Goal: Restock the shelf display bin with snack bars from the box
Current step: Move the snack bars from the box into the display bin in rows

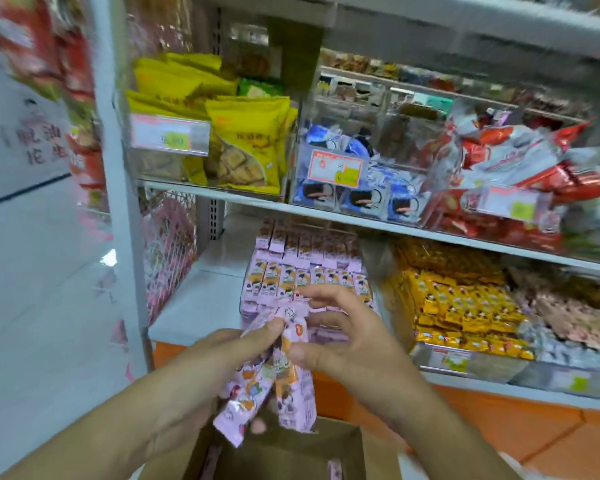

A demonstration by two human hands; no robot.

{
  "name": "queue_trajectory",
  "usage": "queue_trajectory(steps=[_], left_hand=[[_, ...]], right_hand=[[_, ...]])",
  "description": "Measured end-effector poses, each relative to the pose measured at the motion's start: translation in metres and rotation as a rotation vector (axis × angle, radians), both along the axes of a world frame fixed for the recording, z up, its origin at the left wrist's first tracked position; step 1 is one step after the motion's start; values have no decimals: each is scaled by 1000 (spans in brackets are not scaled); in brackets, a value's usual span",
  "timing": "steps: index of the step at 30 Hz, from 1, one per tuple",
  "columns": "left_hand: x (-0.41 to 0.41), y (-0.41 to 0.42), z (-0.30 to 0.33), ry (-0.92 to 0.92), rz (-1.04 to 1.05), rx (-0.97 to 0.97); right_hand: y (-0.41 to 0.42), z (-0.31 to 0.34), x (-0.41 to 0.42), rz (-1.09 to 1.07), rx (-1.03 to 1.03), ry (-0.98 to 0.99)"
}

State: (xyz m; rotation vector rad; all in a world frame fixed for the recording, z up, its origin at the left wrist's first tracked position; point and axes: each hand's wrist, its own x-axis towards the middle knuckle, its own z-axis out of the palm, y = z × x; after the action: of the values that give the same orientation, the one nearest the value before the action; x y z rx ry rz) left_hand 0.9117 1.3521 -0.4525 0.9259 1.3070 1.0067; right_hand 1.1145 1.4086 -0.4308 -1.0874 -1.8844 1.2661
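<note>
Holding a bunch of pink snack bars (257,386) above the box (284,452), left hand (219,362) gripping and right hand (340,341) pinching them, with the bin (312,271) already largely stocked

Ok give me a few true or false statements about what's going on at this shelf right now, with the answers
1. Both hands hold pink snack bars. True: the left hand and right hand each have a grip on them.
2. The cardboard box sits on the top shelf. False: it is below the hands.
3. The display bin already holds rows of pink bars. True.
4. Yellow bags lie on the floor. False: they sit in a bin on the upper shelf.
</note>
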Motion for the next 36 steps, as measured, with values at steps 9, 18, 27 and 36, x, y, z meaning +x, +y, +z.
queue_trajectory(steps=[9,18,27,36], left_hand=[[21,10,4,-158,-10,6],[19,19,2,-213,85,24],[6,9,11,-231,144,55],[-8,28,10,-99,125,24]], right_hand=[[17,-10,3,-129,-119,197],[13,-12,-3,-196,9,15],[-8,-5,2,141,418,-263],[13,-20,-4,-42,398,-250]])
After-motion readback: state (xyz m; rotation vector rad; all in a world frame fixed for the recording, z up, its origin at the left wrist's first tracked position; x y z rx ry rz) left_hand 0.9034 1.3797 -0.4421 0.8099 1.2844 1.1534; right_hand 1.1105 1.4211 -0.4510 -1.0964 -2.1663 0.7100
